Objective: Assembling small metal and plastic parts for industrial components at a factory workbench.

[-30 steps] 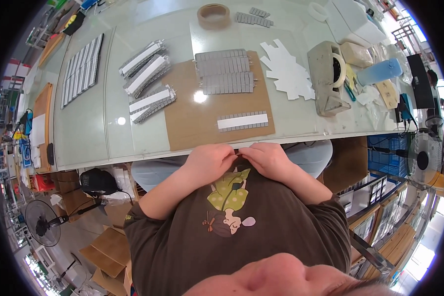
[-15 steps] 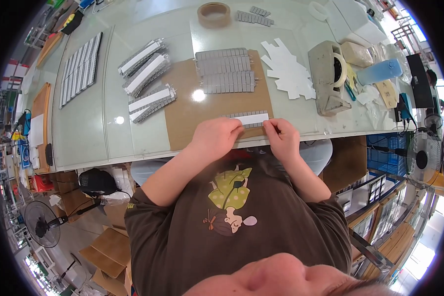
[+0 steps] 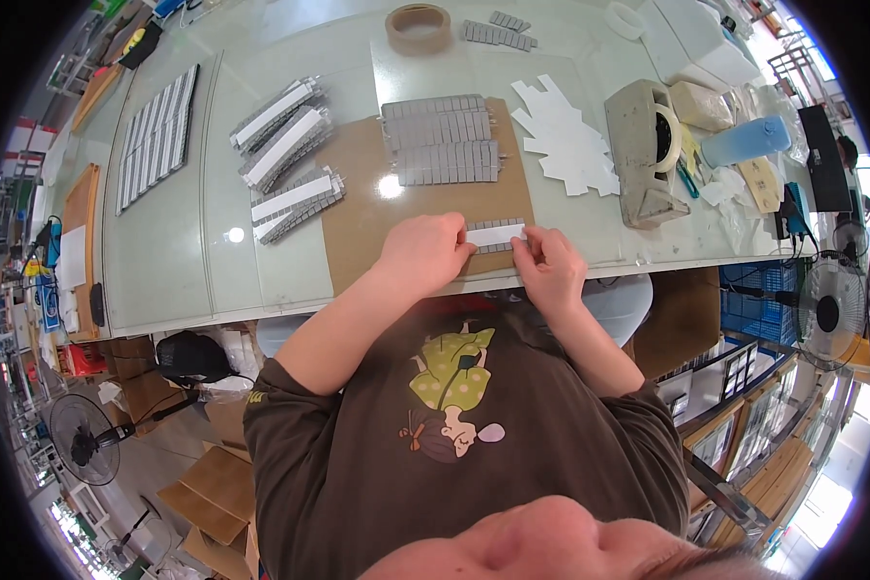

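Near the table's front edge, a white strip [image 3: 494, 235] lies along a grey segmented strip [image 3: 498, 248] on a brown board. My left hand [image 3: 425, 248] is closed at the left end of the strips and covers that end. At the right end, my right hand [image 3: 552, 266] pinches the white strip between thumb and fingers. Beyond them on the board lie several grey segmented strips [image 3: 445, 160] side by side, without white on top. Left of these, grey strips topped with white strips [image 3: 290, 147] lie in small piles.
Loose white strips [image 3: 568, 140] lie in a fanned heap to the right, beside a tape dispenser [image 3: 643, 155] and a blue bottle [image 3: 744, 142]. A brown tape roll [image 3: 419, 29] sits at the back. Striped grey-and-white pieces [image 3: 159, 135] lie far left. The brown board [image 3: 362, 232] reaches the table's front.
My left hand has shifted slightly away from me and now covers more of the strips' left end. My right hand has moved only a little, staying at the right end.
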Demonstrator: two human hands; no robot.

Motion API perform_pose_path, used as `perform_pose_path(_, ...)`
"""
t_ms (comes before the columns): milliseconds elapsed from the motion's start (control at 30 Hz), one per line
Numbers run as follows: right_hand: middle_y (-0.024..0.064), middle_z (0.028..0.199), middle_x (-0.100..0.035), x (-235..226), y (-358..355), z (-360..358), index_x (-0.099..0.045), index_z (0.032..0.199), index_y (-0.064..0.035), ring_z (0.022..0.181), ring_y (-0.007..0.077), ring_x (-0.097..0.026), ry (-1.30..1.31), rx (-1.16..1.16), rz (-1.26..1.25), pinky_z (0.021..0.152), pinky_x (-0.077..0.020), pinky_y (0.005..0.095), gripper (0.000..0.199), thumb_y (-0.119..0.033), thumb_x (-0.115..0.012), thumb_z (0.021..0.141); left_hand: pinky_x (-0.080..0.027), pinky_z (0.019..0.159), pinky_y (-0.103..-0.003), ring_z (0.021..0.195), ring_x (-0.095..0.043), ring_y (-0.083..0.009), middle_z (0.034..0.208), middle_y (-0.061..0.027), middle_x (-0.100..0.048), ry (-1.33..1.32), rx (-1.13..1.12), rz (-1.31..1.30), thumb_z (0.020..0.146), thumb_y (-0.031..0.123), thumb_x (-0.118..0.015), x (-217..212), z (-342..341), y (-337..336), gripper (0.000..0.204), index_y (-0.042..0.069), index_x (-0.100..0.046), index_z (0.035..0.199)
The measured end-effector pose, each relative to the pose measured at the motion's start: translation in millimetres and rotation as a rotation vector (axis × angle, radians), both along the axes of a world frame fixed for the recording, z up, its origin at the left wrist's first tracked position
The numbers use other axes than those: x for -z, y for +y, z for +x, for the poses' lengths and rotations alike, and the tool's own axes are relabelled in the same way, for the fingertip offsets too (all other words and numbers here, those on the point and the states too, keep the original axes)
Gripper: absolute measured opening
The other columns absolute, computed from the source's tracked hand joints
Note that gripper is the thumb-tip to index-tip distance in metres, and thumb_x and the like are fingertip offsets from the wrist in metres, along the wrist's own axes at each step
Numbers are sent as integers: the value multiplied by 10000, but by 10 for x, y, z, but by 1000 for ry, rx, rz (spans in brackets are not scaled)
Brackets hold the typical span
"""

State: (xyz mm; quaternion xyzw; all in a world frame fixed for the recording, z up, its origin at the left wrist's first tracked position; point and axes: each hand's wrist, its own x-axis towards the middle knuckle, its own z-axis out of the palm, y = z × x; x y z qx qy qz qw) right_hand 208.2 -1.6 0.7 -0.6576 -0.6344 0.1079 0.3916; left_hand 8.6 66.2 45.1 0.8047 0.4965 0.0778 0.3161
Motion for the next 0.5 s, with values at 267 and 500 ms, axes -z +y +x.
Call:
perform_pose_path(267, 151, 1306, -585, 79, -189, 150, -707, 1102, -65, 1186, 343, -528, -378, -186, 171, 1020, -374, 504, 307, -205, -730, 829, -526, 703, -441, 770, -679, -333, 759, -127, -696, 21, -36, -58, 855, 311, -705, -33, 1, 14, 256, 58, -667, 841)
perform_pose_path(500, 166, 1409, -536, 101, -228, 227, -715, 1154, -84, 1306, 367, -456, -362, -206, 118, 1132, -268, 540, 336, -279, -680, 884, -521, 708, -436, 787, -675, -328, 761, -122, -692, 29, -62, -76, 847, 315, -710, -27, -42, 0, 264, 57, -655, 851)
